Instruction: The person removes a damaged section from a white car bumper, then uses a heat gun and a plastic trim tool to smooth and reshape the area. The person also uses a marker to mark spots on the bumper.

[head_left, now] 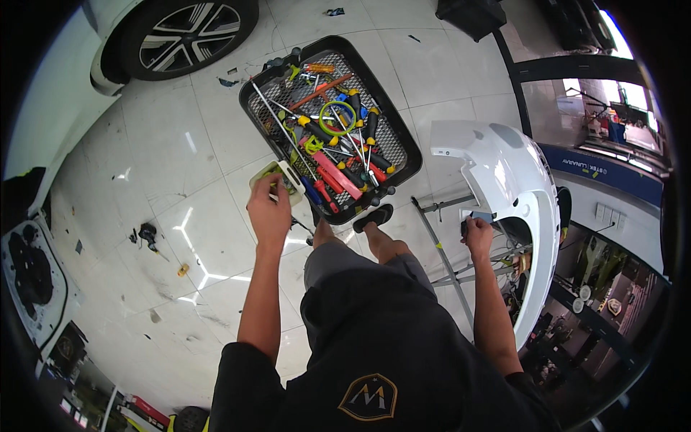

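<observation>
My left hand [269, 209] is at a small pale box [294, 177] hung on the near left side of a black tool tray [407, 137]. Its fingers are bent and apart, reaching over the box's rim; greenish contents show inside. To the right, my right hand [478, 237] is closed on a small dark flat thing [466, 225] with a pale, shiny part beside it. That hand is close to the inner edge of a white car bumper [536, 216], which rests on a metal stand [445, 259].
Many screwdrivers, pliers and a green tape ring [338, 117] fill the tray's mesh. A white car with a wheel [191, 39] stands far left. On the tiled floor [144, 266] lie a dark tool [148, 235] and a yellow roll [183, 270]. A black bin [471, 16] is far right.
</observation>
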